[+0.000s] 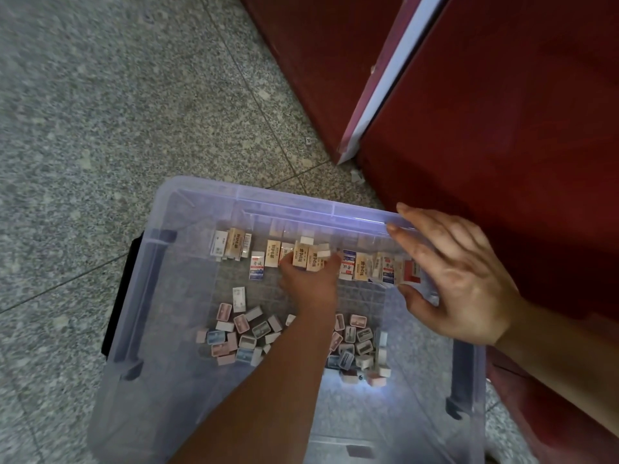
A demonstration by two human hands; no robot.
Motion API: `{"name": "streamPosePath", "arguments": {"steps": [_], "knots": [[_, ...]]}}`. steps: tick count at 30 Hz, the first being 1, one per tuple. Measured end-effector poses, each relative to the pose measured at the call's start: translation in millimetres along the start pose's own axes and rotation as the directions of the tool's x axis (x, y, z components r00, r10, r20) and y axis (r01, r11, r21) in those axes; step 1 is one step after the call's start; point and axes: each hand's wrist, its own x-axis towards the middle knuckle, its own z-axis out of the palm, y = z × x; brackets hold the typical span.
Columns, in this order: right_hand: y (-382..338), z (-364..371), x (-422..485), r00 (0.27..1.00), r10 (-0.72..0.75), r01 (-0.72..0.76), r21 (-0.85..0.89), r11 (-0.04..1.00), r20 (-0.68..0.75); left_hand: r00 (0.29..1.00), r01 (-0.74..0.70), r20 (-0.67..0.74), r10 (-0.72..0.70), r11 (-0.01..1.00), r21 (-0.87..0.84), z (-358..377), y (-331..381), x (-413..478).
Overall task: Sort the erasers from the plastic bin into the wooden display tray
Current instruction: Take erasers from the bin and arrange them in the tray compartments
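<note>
A clear plastic bin (pixel 147 296) stands on the floor below me. Boxed erasers (pixel 234 244) line its far wall, and several small pink, blue and grey erasers (pixel 241 333) lie loose on its bottom. My left hand (pixel 310 283) reaches down into the bin and grips a bunch of beige boxed erasers (pixel 303 257) at the far row. My right hand (pixel 452 272) rests with spread fingers on the bin's far right rim. No wooden tray is in view.
The bin sits on a speckled grey tiled floor (pixel 100 112). A dark red cabinet (pixel 502 128) rises close behind and to the right of the bin, with a white-edged panel (pixel 385 85) leaning at its gap.
</note>
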Motion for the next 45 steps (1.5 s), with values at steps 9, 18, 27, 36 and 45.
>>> {"name": "streamPosePath", "arguments": {"steps": [9, 18, 27, 36, 45], "knots": [[0, 1, 1, 1.000, 0.001, -0.001, 0.010, 1.000, -0.005, 0.995, 0.090, -0.046, -0.091, 0.996, -0.017, 7, 7, -1], [0, 1, 1, 1.000, 0.003, -0.003, 0.016, 1.000, -0.006, 0.998, 0.058, -0.031, -0.057, 0.998, 0.031, 7, 7, -3], [0, 1, 1, 1.000, 0.010, -0.009, 0.025, 1.000, -0.006, 0.998, 0.065, -0.007, -0.065, 0.998, 0.007, 3, 9, 1], [1, 1, 1, 1.000, 0.011, -0.011, 0.032, 0.999, -0.005, 0.997, 0.050, 0.056, -0.048, 0.998, -0.041, 0, 12, 3], [1, 1, 1, 1.000, 0.010, -0.010, 0.038, 0.999, -0.014, 0.986, 0.062, 0.167, -0.029, 0.978, -0.197, -16, 10, 3]]}}
